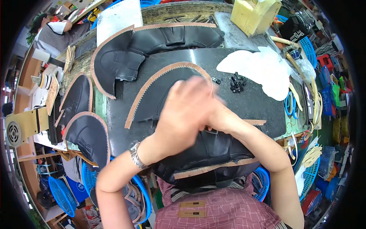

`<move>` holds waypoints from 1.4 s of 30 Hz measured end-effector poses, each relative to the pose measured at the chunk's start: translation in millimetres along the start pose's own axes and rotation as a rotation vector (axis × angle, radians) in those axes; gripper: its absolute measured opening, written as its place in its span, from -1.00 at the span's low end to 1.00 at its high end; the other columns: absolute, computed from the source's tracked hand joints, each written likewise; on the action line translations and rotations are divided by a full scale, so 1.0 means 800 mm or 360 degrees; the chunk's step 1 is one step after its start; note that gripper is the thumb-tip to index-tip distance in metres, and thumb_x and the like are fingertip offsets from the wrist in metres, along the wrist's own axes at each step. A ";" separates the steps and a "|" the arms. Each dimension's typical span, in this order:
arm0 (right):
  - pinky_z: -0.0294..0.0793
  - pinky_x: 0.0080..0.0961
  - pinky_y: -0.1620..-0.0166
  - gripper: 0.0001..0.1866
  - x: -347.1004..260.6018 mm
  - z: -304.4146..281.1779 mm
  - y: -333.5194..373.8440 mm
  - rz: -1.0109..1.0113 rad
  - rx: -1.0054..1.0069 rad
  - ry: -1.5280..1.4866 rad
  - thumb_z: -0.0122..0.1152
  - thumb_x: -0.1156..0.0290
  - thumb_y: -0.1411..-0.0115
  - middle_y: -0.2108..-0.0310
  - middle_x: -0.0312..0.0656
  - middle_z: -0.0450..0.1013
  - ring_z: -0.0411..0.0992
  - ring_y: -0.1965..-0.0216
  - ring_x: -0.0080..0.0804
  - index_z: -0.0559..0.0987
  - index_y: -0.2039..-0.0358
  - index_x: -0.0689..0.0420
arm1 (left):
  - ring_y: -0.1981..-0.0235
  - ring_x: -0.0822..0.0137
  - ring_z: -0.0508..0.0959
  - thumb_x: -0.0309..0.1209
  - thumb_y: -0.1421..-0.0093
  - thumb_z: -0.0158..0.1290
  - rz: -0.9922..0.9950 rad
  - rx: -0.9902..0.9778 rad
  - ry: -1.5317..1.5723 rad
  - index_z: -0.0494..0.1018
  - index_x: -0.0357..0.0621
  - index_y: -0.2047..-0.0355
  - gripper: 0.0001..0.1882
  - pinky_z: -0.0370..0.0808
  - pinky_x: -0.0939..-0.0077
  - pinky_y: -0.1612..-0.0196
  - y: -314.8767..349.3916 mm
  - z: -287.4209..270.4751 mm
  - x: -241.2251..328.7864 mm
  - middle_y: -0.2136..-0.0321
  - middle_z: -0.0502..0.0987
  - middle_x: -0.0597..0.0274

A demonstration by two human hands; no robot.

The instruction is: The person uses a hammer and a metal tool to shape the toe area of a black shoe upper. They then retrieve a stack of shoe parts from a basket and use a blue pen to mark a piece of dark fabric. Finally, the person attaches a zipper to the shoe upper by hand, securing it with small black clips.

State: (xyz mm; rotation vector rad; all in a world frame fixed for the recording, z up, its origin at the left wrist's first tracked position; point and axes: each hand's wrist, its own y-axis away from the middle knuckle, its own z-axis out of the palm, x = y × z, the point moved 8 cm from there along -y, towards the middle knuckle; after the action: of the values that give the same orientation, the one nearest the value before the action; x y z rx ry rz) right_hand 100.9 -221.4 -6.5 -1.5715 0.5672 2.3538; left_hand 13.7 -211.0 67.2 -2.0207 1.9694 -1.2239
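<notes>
The dark surface (263, 107) fills the middle of the frame, and on it, reaching down toward the lower middle, lies black leathery work, its upper part a curved black piece (148, 99) under the person's hands. I'd judge that piece light and pliant, apt to fold and crease, smooth enough to slide a little, and more easily marked than broken. The brown toothed edging (150, 83) around its curve looks the firmer part; I'd take hold along there, supporting the limp middle from beneath.

The left hand (181, 114) is over the piece, its fingers smeared by blur, so I can't tell how far open it is or whether it grips anything. The right hand (216, 114) meets it from the right, its fingers mostly covered; its hold I can't tell either. Between them they hide the middle, and I can't say whether the black part (225, 147) below belongs to the same piece.

The small black bits (238, 83) right of centre are too jumbled to make out singly.
</notes>
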 end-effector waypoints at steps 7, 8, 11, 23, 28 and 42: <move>0.40 -0.58 0.29 -0.76 -0.019 0.002 0.017 -0.0777 0.0499 -0.0668 0.15 0.50 -0.03 0.36 -0.22 0.49 0.42 0.36 -0.53 0.50 0.23 0.24 | 0.15 0.16 0.49 -0.31 0.04 0.09 -0.0324 -0.1319 -0.0030 0.35 -0.16 0.11 -0.55 0.30 0.25 0.11 -0.026 0.039 -0.010 0.27 0.51 0.02; 0.40 -0.59 0.36 -0.82 0.008 -0.026 0.014 -0.0192 0.0101 0.0123 0.16 0.51 -0.02 0.46 -0.25 0.50 0.42 0.46 -0.56 0.53 0.33 0.27 | 0.29 0.21 0.52 -0.26 -0.01 0.09 -0.0430 -0.1388 -0.0126 0.36 -0.09 0.14 -0.61 0.29 0.29 0.20 -0.020 0.039 -0.031 0.45 0.52 0.16; 0.43 -0.56 0.40 -0.88 0.036 -0.041 0.033 0.0230 -0.0299 0.0915 0.18 0.52 -0.01 0.52 -0.21 0.52 0.46 0.51 -0.50 0.56 0.39 0.25 | 0.29 0.27 0.48 -0.31 -0.03 0.11 -0.0417 -0.1260 -0.0094 0.49 -0.04 0.30 -0.79 0.22 0.39 0.17 0.004 0.046 -0.062 0.45 0.50 0.30; 0.42 -0.21 0.30 -0.79 -0.029 -0.076 -0.067 -0.0458 -0.0103 0.2317 0.23 0.41 0.00 0.36 0.01 0.48 0.44 0.38 0.02 0.47 0.36 0.21 | 0.33 0.33 0.47 -0.44 0.04 0.17 -0.0938 -0.0309 0.0335 0.52 -0.23 0.52 -0.89 0.34 0.49 0.22 0.042 0.052 -0.097 0.44 0.46 0.27; 0.45 -0.70 0.32 -0.63 -0.021 -0.068 -0.013 0.0124 -0.0200 0.0538 0.17 0.46 -0.12 0.39 -0.24 0.49 0.44 0.40 -0.62 0.41 0.05 0.27 | 0.30 0.36 0.45 -0.40 0.02 0.17 -0.1035 -0.0264 0.0433 0.53 -0.18 0.51 -0.88 0.27 0.47 0.13 0.046 0.053 -0.098 0.43 0.46 0.30; 0.48 -0.66 0.28 -0.57 0.022 -0.063 0.019 0.0035 0.0138 0.0218 0.20 0.49 -0.12 0.37 -0.20 0.50 0.46 0.39 -0.58 0.37 -0.01 0.25 | 0.25 0.42 0.43 -0.32 -0.02 0.15 -0.1054 -0.0270 0.0281 0.54 -0.08 0.52 -0.88 0.12 0.41 0.06 0.049 0.050 -0.095 0.39 0.45 0.36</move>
State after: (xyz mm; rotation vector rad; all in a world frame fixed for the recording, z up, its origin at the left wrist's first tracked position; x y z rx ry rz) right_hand 129.4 -257.9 -37.2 -1.7044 0.7100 2.2168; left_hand 14.5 -171.2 -18.3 -2.8834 1.5414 -1.4106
